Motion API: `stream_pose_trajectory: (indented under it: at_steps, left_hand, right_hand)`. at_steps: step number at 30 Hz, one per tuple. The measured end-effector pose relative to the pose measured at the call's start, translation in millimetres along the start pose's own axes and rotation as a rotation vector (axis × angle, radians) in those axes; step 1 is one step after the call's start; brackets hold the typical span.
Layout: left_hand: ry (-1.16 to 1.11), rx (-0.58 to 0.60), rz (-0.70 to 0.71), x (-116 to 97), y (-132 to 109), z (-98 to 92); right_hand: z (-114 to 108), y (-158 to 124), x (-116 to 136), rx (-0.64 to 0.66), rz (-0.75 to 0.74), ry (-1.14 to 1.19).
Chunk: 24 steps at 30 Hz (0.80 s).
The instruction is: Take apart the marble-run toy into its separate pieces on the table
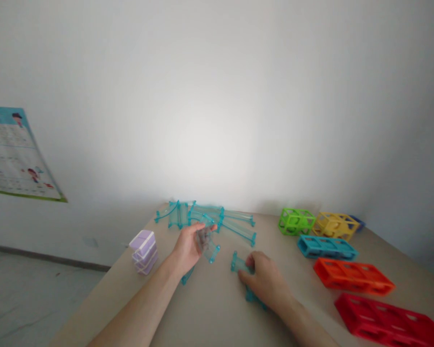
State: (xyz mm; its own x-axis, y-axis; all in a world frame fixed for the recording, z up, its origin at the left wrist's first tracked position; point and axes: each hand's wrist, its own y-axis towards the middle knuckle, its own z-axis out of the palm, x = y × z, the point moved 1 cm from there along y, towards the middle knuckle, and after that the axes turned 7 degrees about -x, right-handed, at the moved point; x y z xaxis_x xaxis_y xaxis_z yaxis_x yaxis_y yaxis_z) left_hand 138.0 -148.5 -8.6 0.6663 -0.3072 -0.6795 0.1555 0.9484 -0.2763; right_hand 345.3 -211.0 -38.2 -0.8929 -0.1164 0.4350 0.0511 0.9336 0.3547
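Note:
My left hand [191,246] is closed round a clear teal plastic track piece [211,251], held tilted above the table. To the right, my right hand [265,279] has its thumb and fingers pinched on another clear teal track piece [240,264] low over the tabletop. More teal plastic [251,295] shows under that hand, mostly hidden. Beneath my left wrist the end of a further teal piece [188,275] pokes out. Behind the hands, several transparent teal track pieces [238,226] lie spread along the back of the table.
Lilac blocks [144,253] are stacked at the table's left edge. Along the right side stand open-frame blocks: green [296,221], yellow [335,225], blue [327,247], orange [354,276] and red [388,320]. A white wall [217,106] rises behind, with a poster [18,154] at left.

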Motion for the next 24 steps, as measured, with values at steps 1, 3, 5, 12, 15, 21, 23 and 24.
stream_pose_trajectory:
  at_steps: [1, 3, 5, 12, 15, 21, 23, 24]
  left_hand:
    - [0.032, 0.009, 0.003, 2, -1, 1.0]
    - [0.092, 0.021, 0.012, 6, -3, 2.9]
    - [0.146, 0.025, 0.029, 8, -5, 4.3]
    - [0.222, 0.033, 0.054, 9, -6, 4.5]
    - [0.262, 0.052, 0.039, 11, -7, 4.7]
    - [0.405, 0.175, 0.071, 12, -9, 7.3]
    - [0.438, 0.203, 0.085, 12, -11, 8.0]
    - [0.449, 0.211, 0.085, 13, -12, 8.3]
  right_hand:
    - [-1, 1, -2, -0.001, 0.016, 0.008]
    - [-2, 4, -2, -0.010, 0.034, 0.006]
    - [-2, 4, -1, -0.014, 0.038, -0.001]
    - [0, 0, -3, -0.019, 0.028, 0.025]
    - [3, 2, -5, -0.047, 0.063, 0.065]
    - [2, 11, -5, -0.147, 0.164, 0.219]
    - [2, 13, -2, -0.163, 0.195, 0.426]
    - [2, 13, 0, -0.168, 0.211, 0.549]
